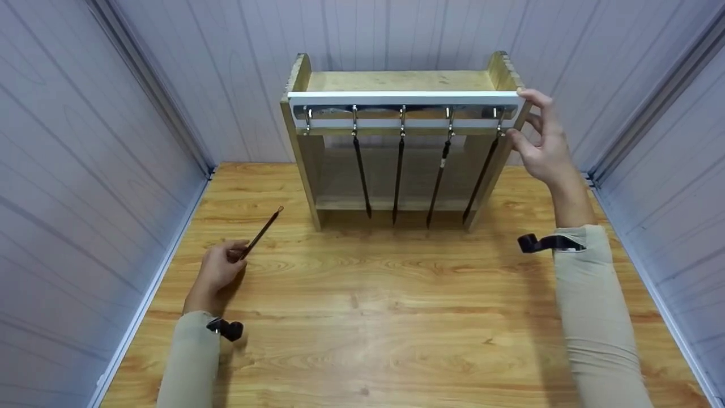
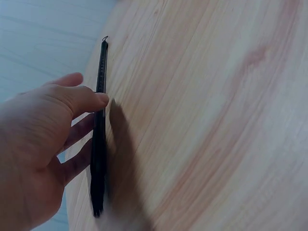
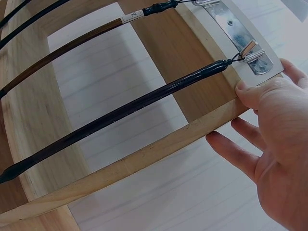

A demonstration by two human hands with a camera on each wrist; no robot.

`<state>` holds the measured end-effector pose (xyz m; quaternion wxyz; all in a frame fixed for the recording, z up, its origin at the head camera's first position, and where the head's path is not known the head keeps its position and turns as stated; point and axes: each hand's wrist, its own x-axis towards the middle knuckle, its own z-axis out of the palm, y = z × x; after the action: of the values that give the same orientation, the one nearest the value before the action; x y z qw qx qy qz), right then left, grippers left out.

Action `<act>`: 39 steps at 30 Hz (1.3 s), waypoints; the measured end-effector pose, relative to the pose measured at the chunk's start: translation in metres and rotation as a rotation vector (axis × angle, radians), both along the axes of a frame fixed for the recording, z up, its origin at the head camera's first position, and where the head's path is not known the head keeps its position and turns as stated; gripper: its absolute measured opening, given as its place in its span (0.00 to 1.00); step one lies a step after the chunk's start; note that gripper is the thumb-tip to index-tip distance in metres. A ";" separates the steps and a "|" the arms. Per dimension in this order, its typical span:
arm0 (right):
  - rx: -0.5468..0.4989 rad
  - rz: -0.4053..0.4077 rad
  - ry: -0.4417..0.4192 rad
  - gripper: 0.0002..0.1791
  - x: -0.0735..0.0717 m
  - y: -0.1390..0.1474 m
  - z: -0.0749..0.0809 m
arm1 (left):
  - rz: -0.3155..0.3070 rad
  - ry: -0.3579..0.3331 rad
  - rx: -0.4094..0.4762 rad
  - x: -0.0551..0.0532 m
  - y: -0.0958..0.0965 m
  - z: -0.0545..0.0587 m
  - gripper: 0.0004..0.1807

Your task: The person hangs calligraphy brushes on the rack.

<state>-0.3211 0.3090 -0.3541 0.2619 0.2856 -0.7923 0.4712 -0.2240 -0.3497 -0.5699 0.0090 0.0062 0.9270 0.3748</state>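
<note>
My left hand (image 1: 220,266) pinches a dark calligraphy brush (image 1: 261,231) low over the floor on the left. In the left wrist view the thumb lies across the handle of this brush (image 2: 99,144); its black bristles point toward the wrist and a small hanging loop is at the far end. My right hand (image 1: 544,141) grips the upper right side of a wooden rack (image 1: 300,141), thumb in front, beside the end of the white hook rail (image 1: 379,97). Several brushes (image 1: 398,181) hang by loops from metal hooks; the leftmost hook (image 1: 307,119) bears nothing.
The rack stands against the back wall (image 1: 362,34) on a wood-grain floor (image 1: 362,317). Pale panelled walls (image 1: 68,170) rise on the left and right. An upper shelf board (image 1: 396,79) sits behind the rail. Black camera straps (image 1: 552,243) circle both sleeves.
</note>
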 end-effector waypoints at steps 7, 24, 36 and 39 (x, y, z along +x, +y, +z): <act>-0.046 -0.002 -0.064 0.34 0.001 -0.001 0.001 | -0.019 -0.063 -0.017 0.002 -0.003 0.000 0.21; -0.012 0.001 -0.016 0.34 0.000 -0.001 0.001 | -0.008 -0.065 -0.033 0.003 -0.002 0.003 0.21; -0.023 0.011 -0.022 0.34 -0.001 -0.002 0.000 | 0.015 -0.054 -0.035 0.001 -0.006 0.012 0.24; -0.028 0.012 -0.021 0.34 -0.002 -0.002 0.000 | 0.032 -0.051 -0.024 0.002 -0.005 0.014 0.25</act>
<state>-0.3229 0.3068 -0.3541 0.2546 0.2816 -0.7867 0.4867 -0.2224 -0.3552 -0.5560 0.0269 -0.0182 0.9309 0.3638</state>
